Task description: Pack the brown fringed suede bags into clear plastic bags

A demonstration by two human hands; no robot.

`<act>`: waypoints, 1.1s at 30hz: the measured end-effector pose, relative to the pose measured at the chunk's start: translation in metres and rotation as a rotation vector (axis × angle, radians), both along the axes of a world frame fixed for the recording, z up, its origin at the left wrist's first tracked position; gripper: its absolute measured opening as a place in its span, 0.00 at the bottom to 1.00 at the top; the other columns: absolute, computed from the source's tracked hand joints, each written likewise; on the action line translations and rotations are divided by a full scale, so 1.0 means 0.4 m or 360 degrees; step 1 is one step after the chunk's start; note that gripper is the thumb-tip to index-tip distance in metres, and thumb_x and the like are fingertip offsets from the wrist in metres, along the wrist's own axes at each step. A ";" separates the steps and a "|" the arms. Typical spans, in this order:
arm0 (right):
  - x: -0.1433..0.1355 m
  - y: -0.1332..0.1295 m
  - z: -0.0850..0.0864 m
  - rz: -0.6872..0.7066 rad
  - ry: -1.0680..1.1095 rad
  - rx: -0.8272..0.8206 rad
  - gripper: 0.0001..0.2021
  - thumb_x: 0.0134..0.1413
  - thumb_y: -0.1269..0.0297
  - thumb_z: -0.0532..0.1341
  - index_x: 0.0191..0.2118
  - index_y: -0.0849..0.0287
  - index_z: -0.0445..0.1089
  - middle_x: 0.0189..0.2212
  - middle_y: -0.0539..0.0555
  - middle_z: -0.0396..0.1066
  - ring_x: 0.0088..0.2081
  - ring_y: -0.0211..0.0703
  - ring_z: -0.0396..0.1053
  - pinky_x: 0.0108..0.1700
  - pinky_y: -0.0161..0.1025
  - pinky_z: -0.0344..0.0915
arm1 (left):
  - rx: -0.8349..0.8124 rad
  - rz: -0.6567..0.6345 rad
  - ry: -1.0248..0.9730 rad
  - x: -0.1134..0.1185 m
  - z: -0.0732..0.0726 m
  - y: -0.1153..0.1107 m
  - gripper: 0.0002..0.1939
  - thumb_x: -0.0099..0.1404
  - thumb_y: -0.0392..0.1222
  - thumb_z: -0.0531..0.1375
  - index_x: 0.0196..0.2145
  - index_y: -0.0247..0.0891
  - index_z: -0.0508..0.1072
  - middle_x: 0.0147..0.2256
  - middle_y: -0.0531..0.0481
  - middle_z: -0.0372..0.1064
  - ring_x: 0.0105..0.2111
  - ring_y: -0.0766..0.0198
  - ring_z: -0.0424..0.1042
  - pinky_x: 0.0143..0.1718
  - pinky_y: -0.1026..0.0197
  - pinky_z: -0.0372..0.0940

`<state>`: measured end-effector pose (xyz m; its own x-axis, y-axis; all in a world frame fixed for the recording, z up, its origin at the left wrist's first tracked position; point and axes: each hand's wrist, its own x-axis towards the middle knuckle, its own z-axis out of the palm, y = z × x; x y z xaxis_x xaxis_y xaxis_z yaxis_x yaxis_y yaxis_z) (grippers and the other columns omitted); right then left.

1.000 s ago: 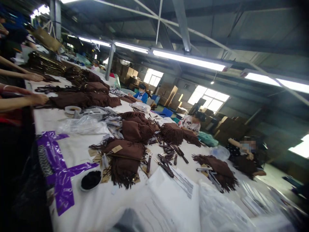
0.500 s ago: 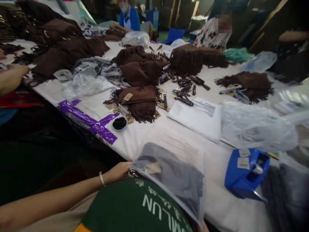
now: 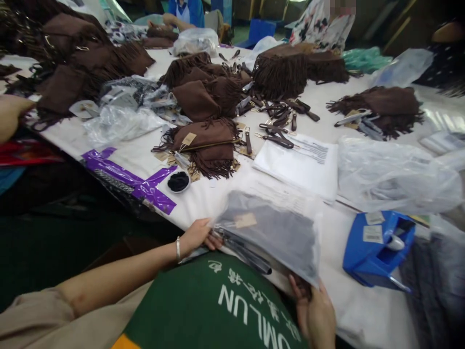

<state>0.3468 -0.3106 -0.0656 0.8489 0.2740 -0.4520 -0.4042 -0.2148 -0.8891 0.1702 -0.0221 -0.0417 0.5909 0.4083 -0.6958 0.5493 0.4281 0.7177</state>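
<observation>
Bagged grey pouch lies lengthwise between left hand and right hand, neither nearer; left fingers pinched on one end, right curled loosely around the opposite corner.

Right hand, a mere sliver 0.5 s earlier, now in view at the clear bag's right corner; dark strip newly exposed along the near edge

One held bag, one blue dispenser, one bowl
</observation>
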 end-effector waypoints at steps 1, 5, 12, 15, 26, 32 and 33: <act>0.011 0.018 -0.005 -0.0095 0.0097 0.0145 0.20 0.50 0.53 0.60 0.48 0.54 0.66 0.48 0.51 0.69 0.47 0.40 0.69 0.50 0.42 0.69 | -0.0037 0.0052 -0.0052 0.022 -0.004 0.001 0.20 0.62 0.52 0.49 0.38 0.31 0.68 0.31 0.42 0.75 0.27 0.60 0.74 0.23 0.65 0.65; 0.008 0.005 -0.018 -0.0287 0.0613 0.0513 0.21 0.48 0.48 0.60 0.46 0.52 0.68 0.50 0.53 0.69 0.52 0.45 0.66 0.50 0.43 0.69 | 0.0028 0.0081 -0.0188 0.070 -0.016 0.009 0.18 0.62 0.50 0.49 0.32 0.31 0.68 0.28 0.41 0.74 0.22 0.63 0.73 0.18 0.67 0.64; -0.072 0.123 0.055 0.1083 -0.0231 -0.0133 0.19 0.54 0.51 0.55 0.45 0.57 0.71 0.50 0.59 0.69 0.52 0.50 0.66 0.58 0.51 0.60 | 0.0295 -0.0030 -0.0233 0.071 -0.074 0.014 0.18 0.62 0.53 0.51 0.29 0.34 0.65 0.19 0.51 0.69 0.13 0.68 0.67 0.09 0.69 0.57; -0.075 0.291 0.070 0.1678 -0.1362 -0.0213 0.21 0.57 0.62 0.54 0.57 0.54 0.60 0.58 0.56 0.61 0.59 0.50 0.56 0.61 0.53 0.54 | 0.0352 -0.0096 -0.0266 0.068 -0.079 0.010 0.17 0.63 0.53 0.50 0.30 0.35 0.64 0.18 0.53 0.68 0.13 0.69 0.66 0.10 0.70 0.59; -0.019 0.462 -0.001 0.1910 -0.1906 -0.0588 0.20 0.63 0.65 0.45 0.58 0.52 0.56 0.54 0.53 0.66 0.51 0.43 0.66 0.54 0.43 0.62 | 0.0483 -0.0258 -0.0203 0.043 -0.074 -0.007 0.11 0.65 0.47 0.46 0.35 0.37 0.60 0.18 0.56 0.67 0.13 0.69 0.65 0.12 0.70 0.59; 0.148 0.610 -0.018 0.1907 -0.1991 -0.0385 0.24 0.59 0.75 0.45 0.60 0.57 0.53 0.62 0.51 0.54 0.64 0.46 0.44 0.64 0.49 0.45 | 0.0396 -0.0282 -0.0166 0.026 -0.047 -0.018 0.09 0.63 0.44 0.48 0.37 0.36 0.61 0.19 0.55 0.68 0.14 0.67 0.67 0.12 0.70 0.59; 0.149 0.615 -0.021 0.1890 -0.2000 -0.0364 0.24 0.58 0.76 0.46 0.60 0.59 0.53 0.62 0.53 0.53 0.64 0.47 0.43 0.65 0.50 0.44 | 0.0352 -0.0227 -0.0168 0.018 -0.039 -0.018 0.10 0.63 0.46 0.48 0.35 0.36 0.61 0.20 0.53 0.68 0.14 0.67 0.68 0.13 0.69 0.59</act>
<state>0.4063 -0.0646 -0.0742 0.0854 0.9845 0.1530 0.9058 -0.0128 -0.4234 0.1772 -0.0294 -0.0573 0.7177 0.4511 -0.5306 0.5099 0.1786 0.8415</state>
